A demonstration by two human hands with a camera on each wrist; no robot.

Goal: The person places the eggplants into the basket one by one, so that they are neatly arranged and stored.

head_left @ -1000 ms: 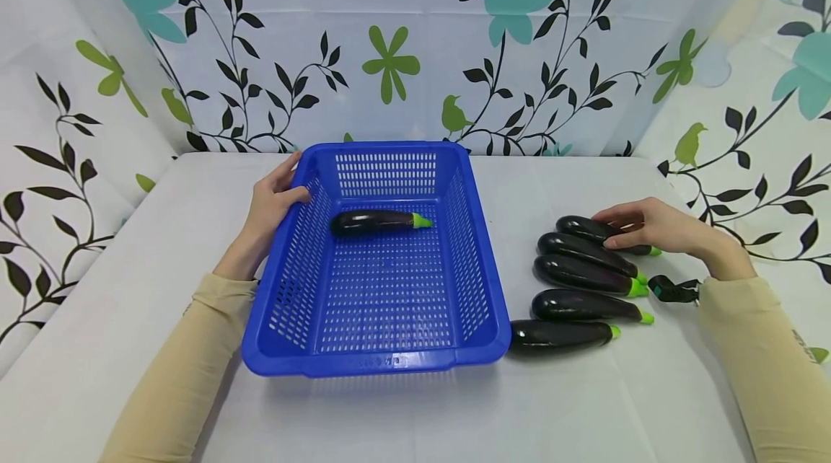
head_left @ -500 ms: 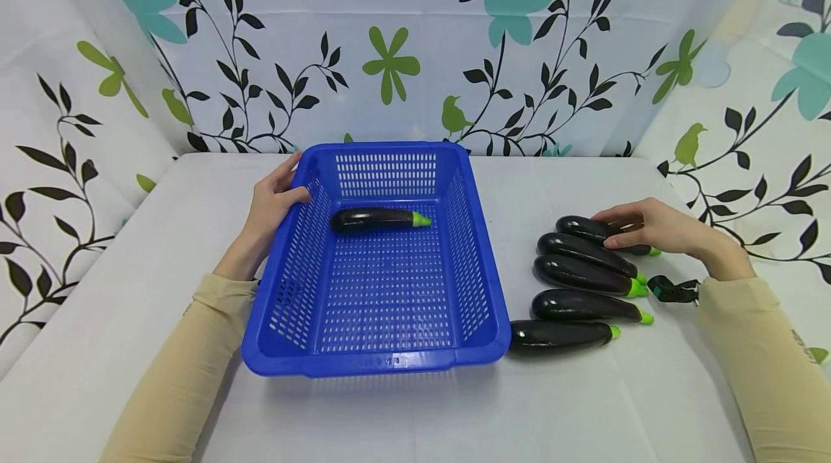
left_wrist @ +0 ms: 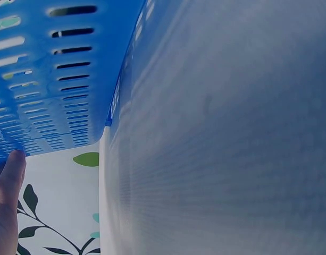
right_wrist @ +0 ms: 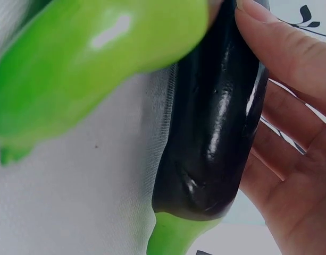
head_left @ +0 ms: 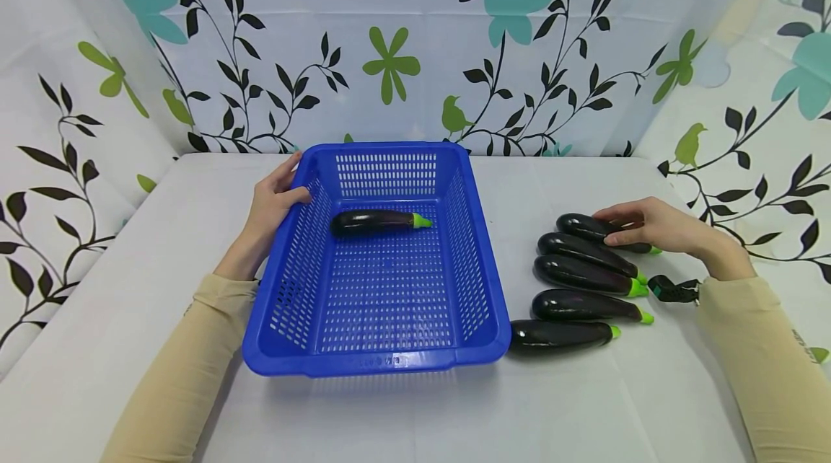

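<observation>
Near the surface's right edge, the right hand [head_left: 656, 227] curls around the farthest eggplant [head_left: 587, 227], apparently gripping; its long axis runs left-right. The left hand [head_left: 273, 203] grips the basket [head_left: 483, 290] rim.

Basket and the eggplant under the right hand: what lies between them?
In the head view, only bare white table separates the blue basket from the farthest eggplant, which the right hand grips.

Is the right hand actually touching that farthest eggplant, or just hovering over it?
Touching. The right wrist view shows the right hand with its fingers curled against the dark skin of the farthest eggplant; the head view agrees.
</observation>
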